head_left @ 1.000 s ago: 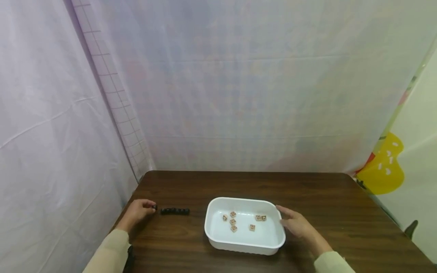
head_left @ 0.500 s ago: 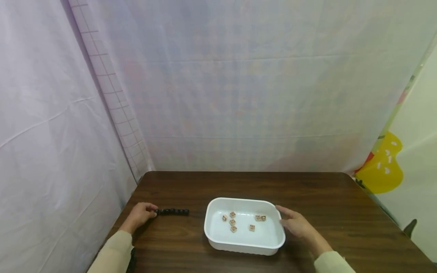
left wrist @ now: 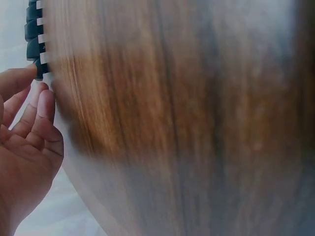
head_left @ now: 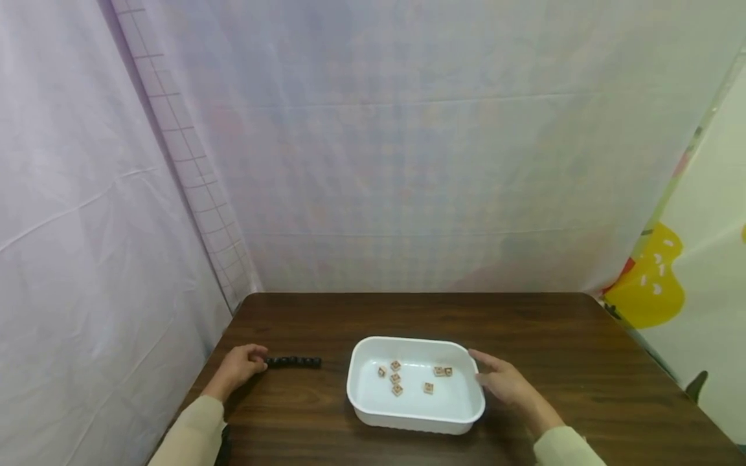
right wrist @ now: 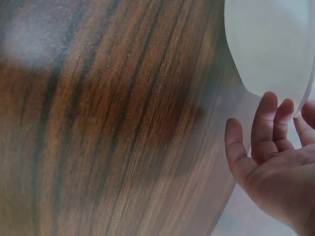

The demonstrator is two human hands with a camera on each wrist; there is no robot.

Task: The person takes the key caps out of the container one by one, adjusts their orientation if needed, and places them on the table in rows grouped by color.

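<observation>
A row of small black cubes (head_left: 294, 362) lies on the dark wooden table (head_left: 408, 314) at the left. My left hand (head_left: 243, 366) is at the row's left end, and its thumb and forefinger pinch the last cube (left wrist: 40, 73). The left wrist view shows the other fingers (left wrist: 37, 130) curled. A white tray (head_left: 408, 341) stands in the middle and holds several small wooden cubes (head_left: 396, 379). My right hand (head_left: 502, 383) lies beside the tray's right wall (right wrist: 270, 49), fingers (right wrist: 266, 128) straight and touching the wall.
Pale curtains close the table in at the back and on the left. A yellow-patterned sheet (head_left: 653, 291) hangs at the right. Bare tabletop stretches behind the tray and to its right.
My left hand brought a black cube rightward to the left end of the row and now stays there. The right hand and the tray have not moved.
</observation>
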